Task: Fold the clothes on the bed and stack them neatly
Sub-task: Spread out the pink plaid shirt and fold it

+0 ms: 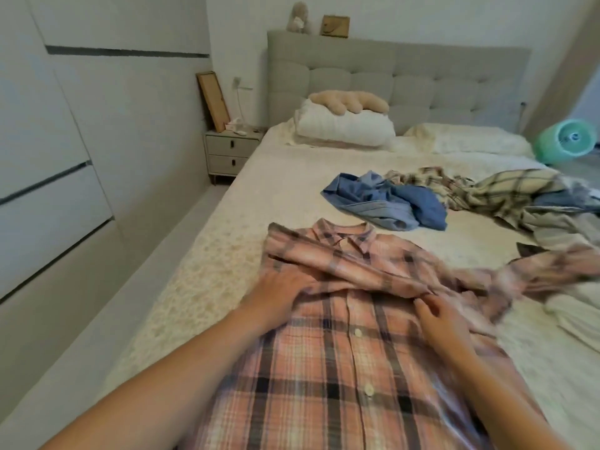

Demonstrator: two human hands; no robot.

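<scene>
Bed [292, 196]: spreading across most of the view under a cream textured cover, carrying all the clothes, with a grey padded headboard [422, 76] rising behind.
Pink plaid shirt [341, 352]: lying button-side up on the near part of the bed, collar pointing toward the headboard, one sleeve folding across the chest, the other trailing off to the right.
Heap of unfolded clothes [506, 193]: sprawling on the right half of the bed beyond the shirt, showing cream-and-dark plaid and grey cloth.
Blue garment [386, 203]: lying crumpled just beside that heap, on its left, apart from the pink shirt's collar.
White pillow [344, 125]: resting at the head of the bed, bearing a beige plush toy [350, 100].
Nightstand [232, 151]: standing left of the bed, against the wall.
Green fan [568, 138]: sitting at the right edge, past the bed.
Left hand [282, 287]: pressing flat on the folded sleeve, fingers extended, gripping nothing.
Right hand [444, 316]: resting on the shirt's right side, fingers loosely curling and pinching the sleeve fabric.
</scene>
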